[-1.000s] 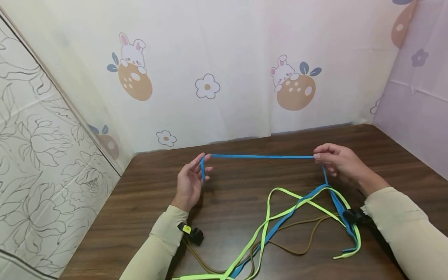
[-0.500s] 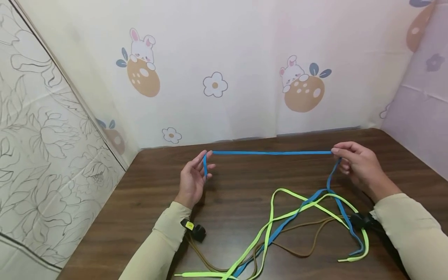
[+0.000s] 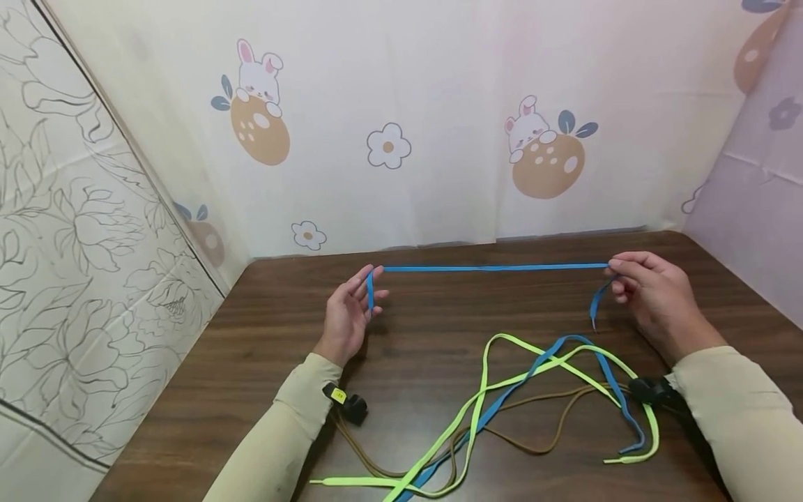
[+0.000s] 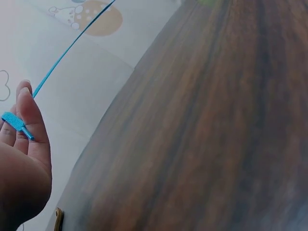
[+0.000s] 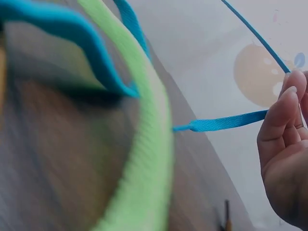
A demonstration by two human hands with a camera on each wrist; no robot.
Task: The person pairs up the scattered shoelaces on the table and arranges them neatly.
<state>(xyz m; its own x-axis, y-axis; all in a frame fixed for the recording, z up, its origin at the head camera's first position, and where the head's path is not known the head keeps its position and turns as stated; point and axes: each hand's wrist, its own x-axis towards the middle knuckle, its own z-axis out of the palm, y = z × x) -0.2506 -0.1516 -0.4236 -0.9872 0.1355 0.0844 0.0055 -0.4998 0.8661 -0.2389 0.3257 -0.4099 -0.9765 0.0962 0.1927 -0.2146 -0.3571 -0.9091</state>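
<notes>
Tautly, a blue lace [image 3: 495, 268] stretches between your hands above the dark wood table [image 3: 251, 390]. Your left hand [image 3: 346, 317] pinches it near one end, thumb and fingertip together, a short tipped tail falling across the other fingers. Your right hand [image 3: 659, 293] clamps it near the opposite end between thumb and forefinger, a tipped tail dangling beneath. Below, nearer you, a second blue lace [image 3: 502, 399] lies crossed with yellow-green lacing [image 3: 482, 390] and brown cord [image 3: 533, 451]; the overlaps make it hard to say how many strands there are. Behind the table hangs a pale backdrop [image 3: 448, 188] printed with rabbits and flowers.
</notes>
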